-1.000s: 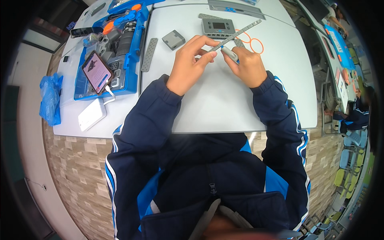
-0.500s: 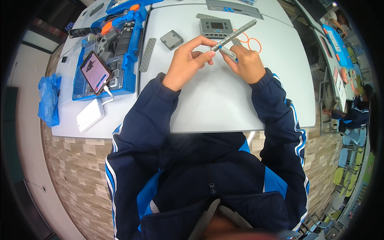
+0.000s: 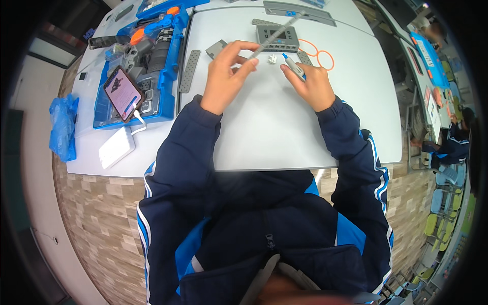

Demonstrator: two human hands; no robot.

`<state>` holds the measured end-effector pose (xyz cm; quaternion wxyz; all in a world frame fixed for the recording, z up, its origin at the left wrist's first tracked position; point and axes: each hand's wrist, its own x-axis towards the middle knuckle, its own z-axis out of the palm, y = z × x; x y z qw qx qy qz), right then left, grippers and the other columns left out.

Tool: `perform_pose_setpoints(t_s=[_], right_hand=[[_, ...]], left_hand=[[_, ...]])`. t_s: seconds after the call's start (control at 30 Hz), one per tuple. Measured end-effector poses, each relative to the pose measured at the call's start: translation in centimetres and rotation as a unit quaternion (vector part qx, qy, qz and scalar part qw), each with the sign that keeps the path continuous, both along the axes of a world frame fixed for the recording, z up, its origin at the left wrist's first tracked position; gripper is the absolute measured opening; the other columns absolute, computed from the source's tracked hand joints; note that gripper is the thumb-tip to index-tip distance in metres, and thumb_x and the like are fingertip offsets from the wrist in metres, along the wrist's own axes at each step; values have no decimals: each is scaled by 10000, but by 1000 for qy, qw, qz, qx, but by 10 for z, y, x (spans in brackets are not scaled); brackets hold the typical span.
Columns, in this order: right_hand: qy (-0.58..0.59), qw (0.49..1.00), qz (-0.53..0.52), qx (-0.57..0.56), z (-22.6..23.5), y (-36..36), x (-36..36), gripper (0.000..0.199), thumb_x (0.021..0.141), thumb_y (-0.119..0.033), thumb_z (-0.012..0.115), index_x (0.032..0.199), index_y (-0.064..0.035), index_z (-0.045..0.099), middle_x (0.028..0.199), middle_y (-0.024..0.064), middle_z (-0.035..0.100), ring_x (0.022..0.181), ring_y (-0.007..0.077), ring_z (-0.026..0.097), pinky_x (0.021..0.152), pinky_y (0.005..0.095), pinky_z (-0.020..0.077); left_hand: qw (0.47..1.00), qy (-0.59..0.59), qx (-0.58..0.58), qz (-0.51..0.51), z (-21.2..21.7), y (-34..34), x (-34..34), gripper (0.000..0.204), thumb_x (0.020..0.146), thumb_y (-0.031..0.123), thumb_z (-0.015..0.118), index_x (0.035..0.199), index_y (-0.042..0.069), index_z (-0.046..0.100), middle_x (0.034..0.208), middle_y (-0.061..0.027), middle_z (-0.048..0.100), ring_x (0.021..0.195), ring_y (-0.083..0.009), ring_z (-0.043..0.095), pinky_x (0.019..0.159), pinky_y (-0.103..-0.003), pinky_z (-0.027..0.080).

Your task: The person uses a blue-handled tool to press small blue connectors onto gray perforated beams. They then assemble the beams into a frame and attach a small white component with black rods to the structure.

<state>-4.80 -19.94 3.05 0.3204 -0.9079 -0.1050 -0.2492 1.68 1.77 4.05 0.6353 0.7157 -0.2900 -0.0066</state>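
Head view shows a pale counter (image 3: 274, 132) beneath both hands. Left of the left hand (image 3: 226, 79), a blue case (image 3: 165, 103) holds overlapping parts, hard to separate. That hand pinches, thumb and fingertips nearly together; the right hand (image 3: 315, 84) is half curled. Beyond and between them sits a grey console (image 3: 291, 44), partly covered by the blurred grey bar (image 3: 282, 30) in the left pinch. The right grips a blue-tipped grey tool (image 3: 294, 66), its rear hidden. Between the hands lies a small white piece (image 3: 272, 59), its shape unclear.

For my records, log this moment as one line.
left hand: grey strip held; right hand: blue-tipped grey tool held; white piece: between hands
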Motion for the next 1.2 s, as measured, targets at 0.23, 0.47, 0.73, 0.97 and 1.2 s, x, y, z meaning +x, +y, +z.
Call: perform_pose_setpoints(t_s=[0.23,0.47,0.73,0.97,1.2], right_hand=[[42,998,26,-27,2,0,1,370,886,-305,688,763,44,674,565,211,576,513,377,584,497,405,473],[64,993,41,-92,2,11,-9,329,875,-261,709,749,34,637,637,203,604,562,370,603,533,405,475],[18,982,-62,-175,8,5,-11,314,872,-291,697,807,5,611,733,181,619,563,351,616,523,417,491],[-24,996,67,55,15,11,0,194,841,-175,742,904,-9,662,811,99,659,690,233,651,629,322,507],[-34,994,89,56,12,19,7,153,816,-165,750,864,-34,688,787,77,668,701,239,660,646,309,510]], left_hand=[[945,262,-124,-153,-3,-14,-15,357,963,235,634,1232,7,580,956,-12,617,739,-52,499,601,-211,383],[965,223,-115,-77,-17,-17,-18,224,930,193,688,1028,-8,675,757,16,574,643,-44,458,567,-213,370],[974,139,-167,69,-17,-16,-9,182,918,180,703,951,4,667,763,-14,599,614,-51,480,545,-205,370],[912,351,-197,-87,-13,-11,-10,229,972,220,629,971,-9,635,813,-16,584,644,-40,446,536,-204,328],[909,371,-162,-102,-18,-16,-21,297,985,269,608,1005,-26,642,840,-26,578,669,-50,456,559,-203,347]])
